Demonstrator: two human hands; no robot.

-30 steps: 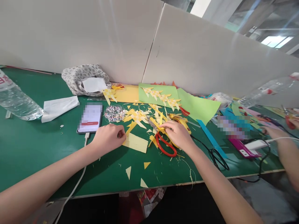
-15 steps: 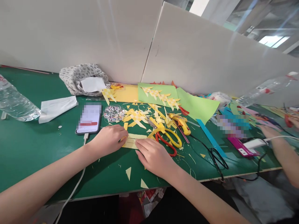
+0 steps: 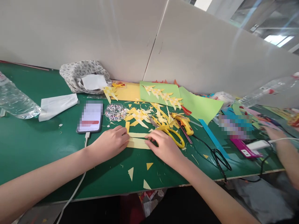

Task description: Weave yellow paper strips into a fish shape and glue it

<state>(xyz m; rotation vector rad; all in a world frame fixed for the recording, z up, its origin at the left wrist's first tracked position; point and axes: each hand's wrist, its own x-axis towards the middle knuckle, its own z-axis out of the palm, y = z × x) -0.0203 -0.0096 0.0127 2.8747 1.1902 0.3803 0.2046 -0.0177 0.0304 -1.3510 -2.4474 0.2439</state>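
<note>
Pale yellow paper strips (image 3: 138, 143) lie on the green table between my hands, with a dark gap between the upper and lower ones. My left hand (image 3: 113, 140) is closed with curled fingers on their left ends, beside a darker yellow strip (image 3: 127, 127) that points away from me. At the right ends, my right hand (image 3: 165, 148) is closed, thumb and fingertips on the strips. Yellow-handled scissors (image 3: 178, 138) lie just behind the right hand, partly covered by it. Woven yellow paper fish (image 3: 138, 116) and cut strips lie beyond.
A phone (image 3: 90, 117) with a white cable lies left of a bead tray (image 3: 115, 112). Right are a yellow glue gun (image 3: 184, 122) with a black cord, a blue strip (image 3: 213, 138) and a pink power strip (image 3: 245, 148). Another person's arm (image 3: 283, 155) is at far right.
My right hand has moved right along the strips, showing more of their length, and the gap between them looks wider. A yellow triangle scrap now shows below. The left hand stays at the left ends.
</note>
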